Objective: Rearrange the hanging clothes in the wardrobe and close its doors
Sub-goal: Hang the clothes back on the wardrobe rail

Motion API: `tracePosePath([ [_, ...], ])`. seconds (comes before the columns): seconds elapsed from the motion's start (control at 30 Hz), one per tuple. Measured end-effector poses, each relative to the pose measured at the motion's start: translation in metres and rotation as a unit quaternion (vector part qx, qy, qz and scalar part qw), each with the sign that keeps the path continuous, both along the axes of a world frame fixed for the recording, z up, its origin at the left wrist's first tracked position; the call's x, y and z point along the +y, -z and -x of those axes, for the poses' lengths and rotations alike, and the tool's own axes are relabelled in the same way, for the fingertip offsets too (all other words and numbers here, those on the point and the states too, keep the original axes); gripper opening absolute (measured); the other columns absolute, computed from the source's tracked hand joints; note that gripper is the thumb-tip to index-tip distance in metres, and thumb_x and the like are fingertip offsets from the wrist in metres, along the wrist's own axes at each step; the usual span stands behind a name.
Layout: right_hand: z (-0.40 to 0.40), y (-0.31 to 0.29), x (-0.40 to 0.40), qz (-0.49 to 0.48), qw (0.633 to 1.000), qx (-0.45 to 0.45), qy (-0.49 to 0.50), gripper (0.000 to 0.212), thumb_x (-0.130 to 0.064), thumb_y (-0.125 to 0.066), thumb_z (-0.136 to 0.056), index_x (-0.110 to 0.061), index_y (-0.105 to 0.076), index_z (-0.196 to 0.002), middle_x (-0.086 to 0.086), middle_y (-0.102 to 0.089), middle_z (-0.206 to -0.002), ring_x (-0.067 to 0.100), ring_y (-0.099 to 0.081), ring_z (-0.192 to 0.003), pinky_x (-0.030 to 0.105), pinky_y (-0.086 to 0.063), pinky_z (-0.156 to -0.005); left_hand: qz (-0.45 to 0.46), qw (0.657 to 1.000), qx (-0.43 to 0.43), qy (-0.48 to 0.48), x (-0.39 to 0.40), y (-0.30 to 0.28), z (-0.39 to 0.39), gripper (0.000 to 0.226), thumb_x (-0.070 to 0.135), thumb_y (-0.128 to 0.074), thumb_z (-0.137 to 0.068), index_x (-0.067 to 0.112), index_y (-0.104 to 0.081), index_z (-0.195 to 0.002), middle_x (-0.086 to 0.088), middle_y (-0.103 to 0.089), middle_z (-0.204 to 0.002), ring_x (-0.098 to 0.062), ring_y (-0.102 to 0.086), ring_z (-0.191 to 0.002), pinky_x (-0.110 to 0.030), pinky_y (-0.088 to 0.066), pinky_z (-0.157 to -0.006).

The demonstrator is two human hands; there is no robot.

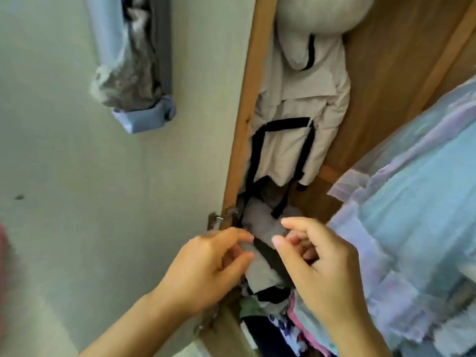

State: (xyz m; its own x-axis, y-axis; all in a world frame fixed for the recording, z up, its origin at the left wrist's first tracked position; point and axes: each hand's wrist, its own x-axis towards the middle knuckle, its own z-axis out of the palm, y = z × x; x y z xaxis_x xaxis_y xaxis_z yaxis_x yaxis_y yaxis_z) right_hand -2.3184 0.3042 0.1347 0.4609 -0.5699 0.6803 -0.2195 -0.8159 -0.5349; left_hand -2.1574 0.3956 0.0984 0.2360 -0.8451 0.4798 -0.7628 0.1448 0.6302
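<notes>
Hands: left hand (206,264) and right hand (316,261) loosely curled, holding nothing. Strap (270,256) runs up and away between them, nearer the left fingertips. Coat (296,135) hangs above; dress (412,202) right of the right hand.

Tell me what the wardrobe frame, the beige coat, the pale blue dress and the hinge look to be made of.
Wardrobe frame: wood or wood veneer, warm matte tan with a visible knot.
Beige coat: smooth woven cloth, likely cotton or synthetic, matte, trimmed with black straps.
Pale blue dress: soft light fabric with sheer lilac ruffles, possibly chiffon or tulle.
Hinge: metal, shiny silver; blurred.
</notes>
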Motion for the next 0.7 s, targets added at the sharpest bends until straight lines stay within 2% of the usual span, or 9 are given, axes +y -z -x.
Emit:
tracePosePath([
  [0.13,-0.072,0.04,0.052,-0.02,0.985,0.076,-0.151,0.028,-0.043,-0.057,-0.08,-0.024,-0.068,-0.097,-0.015,-0.059,-0.073,0.004,-0.057,-0.066,0.016,-0.046,-0.057,-0.069,0.987,0.007,-0.147,0.097,0.047,-0.049,0.041,0.062,-0.039,-0.077,0.042,-0.05,-0.111,0.026,-0.058,-0.073,0.004,-0.055,-0.063,-0.024,-0.05,-0.065],
  [0.23,-0.125,0.065,0.097,-0.024,0.959,0.11,-0.261,0.024,-0.044,-0.058,-0.078,-0.029,-0.067,-0.094,-0.013,-0.059,-0.072,0.005,-0.056,-0.063,0.018,-0.046,-0.057,-0.108,0.96,0.033,-0.255,0.173,0.07,-0.077,0.044,0.065,-0.034,-0.075,0.046,-0.042,-0.113,0.024,-0.06,-0.075,0.004,-0.057,-0.066,-0.021,-0.049,-0.066],
  [0.3,-0.165,0.081,0.133,-0.02,0.936,0.13,-0.326,0.022,-0.043,-0.059,-0.076,-0.032,-0.063,-0.094,-0.013,-0.058,-0.072,0.002,-0.055,-0.061,0.014,-0.044,-0.057,-0.126,0.933,0.048,-0.334,0.23,0.085,-0.093,0.043,0.065,-0.035,-0.074,0.047,-0.042,-0.112,0.026,-0.059,-0.073,0.006,-0.056,-0.064,-0.019,-0.047,-0.064],
  [0.43,-0.24,0.11,0.207,-0.029,0.885,0.167,-0.433,0.023,-0.043,-0.06,-0.074,-0.033,-0.059,-0.095,-0.015,-0.057,-0.069,0.001,-0.053,-0.057,0.01,-0.041,-0.057,-0.169,0.861,0.103,-0.468,0.331,0.108,-0.115,0.043,0.062,-0.036,-0.074,0.04,-0.062,-0.101,0.028,-0.056,-0.07,0.006,-0.055,-0.069,-0.017,-0.044,-0.066],
  [0.57,-0.302,0.135,0.28,-0.009,0.828,0.218,-0.517,0.026,-0.046,-0.057,-0.075,-0.036,-0.056,-0.098,-0.019,-0.055,-0.066,0.0,-0.051,-0.056,0.01,-0.04,-0.056,-0.209,0.796,0.156,-0.547,0.41,0.124,-0.13,0.018,0.044,-0.056,-0.087,0.04,-0.062,-0.104,0.026,-0.059,-0.076,0.006,-0.057,-0.076,-0.016,-0.046,-0.074],
  [0.63,-0.33,0.147,0.318,-0.003,0.801,0.235,-0.551,0.026,-0.045,-0.057,-0.074,-0.036,-0.056,-0.098,-0.02,-0.054,-0.066,-0.001,-0.05,-0.056,0.008,-0.038,-0.055,-0.216,0.767,0.177,-0.578,0.444,0.134,-0.138,0.018,0.042,-0.057,-0.088,0.041,-0.061,-0.106,0.025,-0.061,-0.08,0.006,-0.058,-0.077,-0.02,-0.048,-0.078],
  [0.7,-0.352,0.157,0.352,-0.008,0.772,0.247,-0.586,0.023,-0.042,-0.059,-0.073,-0.033,-0.062,-0.094,-0.02,-0.055,-0.066,-0.002,-0.05,-0.056,0.006,-0.037,-0.056,-0.214,0.737,0.203,-0.609,0.472,0.141,-0.143,0.021,0.041,-0.056,-0.089,0.039,-0.061,-0.109,0.024,-0.062,-0.082,0.006,-0.057,-0.078,-0.018,-0.047,-0.078],
])
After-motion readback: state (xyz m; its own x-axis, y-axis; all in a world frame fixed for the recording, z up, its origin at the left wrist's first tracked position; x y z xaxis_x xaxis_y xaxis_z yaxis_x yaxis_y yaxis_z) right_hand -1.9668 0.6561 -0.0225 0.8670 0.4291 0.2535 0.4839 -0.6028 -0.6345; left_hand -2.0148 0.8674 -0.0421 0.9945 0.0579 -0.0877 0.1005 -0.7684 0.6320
